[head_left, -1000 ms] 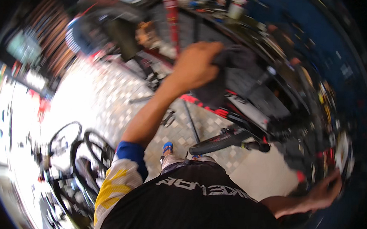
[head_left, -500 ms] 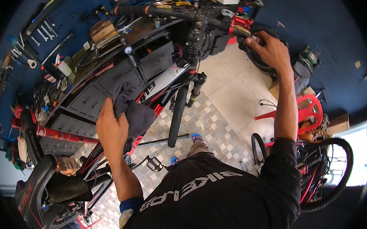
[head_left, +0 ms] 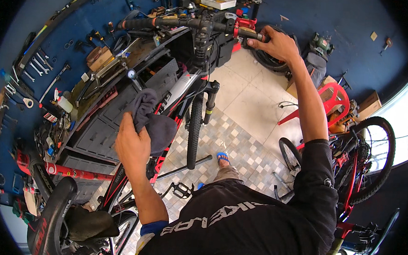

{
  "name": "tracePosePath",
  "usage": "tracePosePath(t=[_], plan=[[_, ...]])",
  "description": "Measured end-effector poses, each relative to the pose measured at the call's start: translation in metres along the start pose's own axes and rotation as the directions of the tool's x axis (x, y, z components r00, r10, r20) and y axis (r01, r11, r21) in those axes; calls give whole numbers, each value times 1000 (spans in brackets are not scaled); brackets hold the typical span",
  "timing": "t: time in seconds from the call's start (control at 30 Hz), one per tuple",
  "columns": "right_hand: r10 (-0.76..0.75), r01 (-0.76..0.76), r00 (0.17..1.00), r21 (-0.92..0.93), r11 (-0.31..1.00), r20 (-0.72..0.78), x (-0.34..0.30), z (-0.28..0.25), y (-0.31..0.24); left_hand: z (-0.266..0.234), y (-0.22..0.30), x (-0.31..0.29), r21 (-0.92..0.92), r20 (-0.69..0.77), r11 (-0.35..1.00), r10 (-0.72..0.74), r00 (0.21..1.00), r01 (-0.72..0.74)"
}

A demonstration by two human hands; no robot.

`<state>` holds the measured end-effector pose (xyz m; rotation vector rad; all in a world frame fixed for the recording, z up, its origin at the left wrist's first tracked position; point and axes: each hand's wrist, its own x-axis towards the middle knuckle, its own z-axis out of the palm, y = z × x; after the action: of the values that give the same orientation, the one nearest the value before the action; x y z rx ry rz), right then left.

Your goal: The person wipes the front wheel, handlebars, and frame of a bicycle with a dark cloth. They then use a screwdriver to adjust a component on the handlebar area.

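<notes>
A mountain bike with a white, black and red frame (head_left: 183, 87) stands to my left. My left hand (head_left: 133, 144) is closed on a bunched dark grey cloth (head_left: 161, 131), held over the frame, part of which it hides. Whether the cloth touches the tubing I cannot tell. My right hand (head_left: 280, 46) is closed around the right end of the black handlebar (head_left: 177, 22), beside a red clamp (head_left: 237, 28). Below the bar are the fork (head_left: 210, 100) and the knobbly front tyre (head_left: 193, 141). The black saddle (head_left: 54, 216) is at the lower left.
A cluttered workbench with dark drawers (head_left: 97, 138) runs along the left, under wall-hung spanners (head_left: 40, 65). A white tray (head_left: 218, 1) sits at the far end. To the right are a red plastic chair (head_left: 337, 100) and another bicycle's wheel (head_left: 387, 155). One foot in a blue sandal (head_left: 222, 157) shows on tiles.
The whole view has shifted, with the handlebar and right hand now further left and higher. Both hands keep their holds on the cloth and the bar.
</notes>
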<state>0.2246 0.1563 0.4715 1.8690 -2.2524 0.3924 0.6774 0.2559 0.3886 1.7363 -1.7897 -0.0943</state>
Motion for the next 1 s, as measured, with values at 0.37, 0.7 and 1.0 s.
tracePosePath(t=[0.37,0.7,1.0], plan=[[-168,145,970,135,980,176,20,3,8,-1,2,-1,-24,17,999,24,1000,-24],[-144,141,989,71,987,44,1,13,10,-4,4,-1,-52,43,999,0,999,3],[-144,128,978,112,985,153,16,9,11,7,-8,-4,-30,-123,993,112,986,-117]])
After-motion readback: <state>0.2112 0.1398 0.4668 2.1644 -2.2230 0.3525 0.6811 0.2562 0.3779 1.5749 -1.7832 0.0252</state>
